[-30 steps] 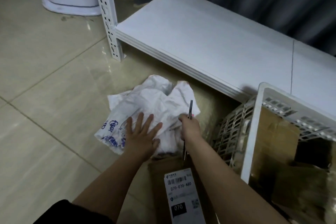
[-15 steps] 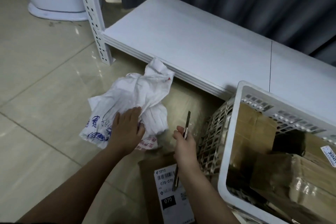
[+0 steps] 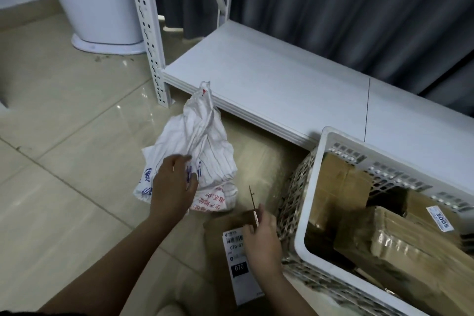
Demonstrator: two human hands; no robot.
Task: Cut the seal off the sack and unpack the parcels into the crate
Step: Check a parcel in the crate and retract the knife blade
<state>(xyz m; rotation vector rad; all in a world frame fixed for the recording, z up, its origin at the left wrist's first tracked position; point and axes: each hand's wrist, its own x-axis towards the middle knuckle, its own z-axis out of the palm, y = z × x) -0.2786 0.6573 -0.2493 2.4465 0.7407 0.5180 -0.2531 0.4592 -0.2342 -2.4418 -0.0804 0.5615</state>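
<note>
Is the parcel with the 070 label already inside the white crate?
No, the labelled parcel lies on the floor tiles beside the white crate, under the right hand holding the cutter.

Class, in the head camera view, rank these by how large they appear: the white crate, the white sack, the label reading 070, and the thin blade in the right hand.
1. White crate
2. White sack
3. Label reading 070
4. Thin blade
</note>
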